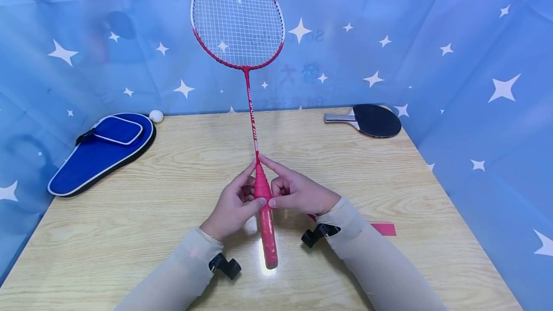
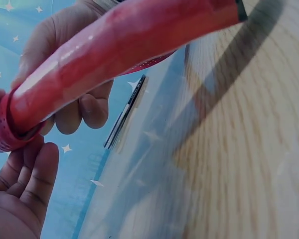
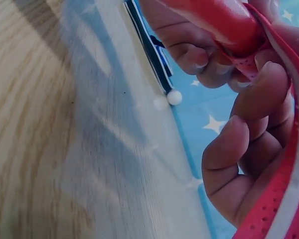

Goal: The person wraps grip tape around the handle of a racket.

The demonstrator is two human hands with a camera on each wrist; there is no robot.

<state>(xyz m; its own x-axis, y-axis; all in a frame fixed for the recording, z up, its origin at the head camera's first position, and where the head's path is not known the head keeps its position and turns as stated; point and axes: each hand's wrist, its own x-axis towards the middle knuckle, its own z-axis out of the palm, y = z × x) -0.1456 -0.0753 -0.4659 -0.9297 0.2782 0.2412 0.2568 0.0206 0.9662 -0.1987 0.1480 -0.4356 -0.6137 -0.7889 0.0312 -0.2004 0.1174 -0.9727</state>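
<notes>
- Blue cloth (image 1: 475, 37) printed with white stars hung behind and to both sides of a pale wooden table (image 1: 173, 215).
- A red badminton racket (image 1: 252, 124) stood tilted over the middle of the table, its strung head up against the backdrop and the butt of its handle down near the tabletop.
- The left hand (image 1: 233, 205) gripped the handle's upper part, with the thumb laid across its front and the forefinger stretched up toward the shaft.
- The right hand (image 1: 295, 191) pinched the same stretch of handle from the other side, thumb meeting the left thumb, forefinger pointing up to the cone.
- In the right wrist view a perforated red grip tape (image 3: 274, 199) ran past the curled fingers (image 3: 224, 164) of that hand and onto the handle.
- A loose end of the tape lay flat on the table just beside the right sleeve (image 1: 345, 224).
- A blue racket case (image 1: 99, 155) lay at the far left, with a white ball (image 1: 156, 115) touching its far edge.
- A black table tennis paddle (image 1: 371, 120) lay at the far right corner, well apart from the hands.
</notes>
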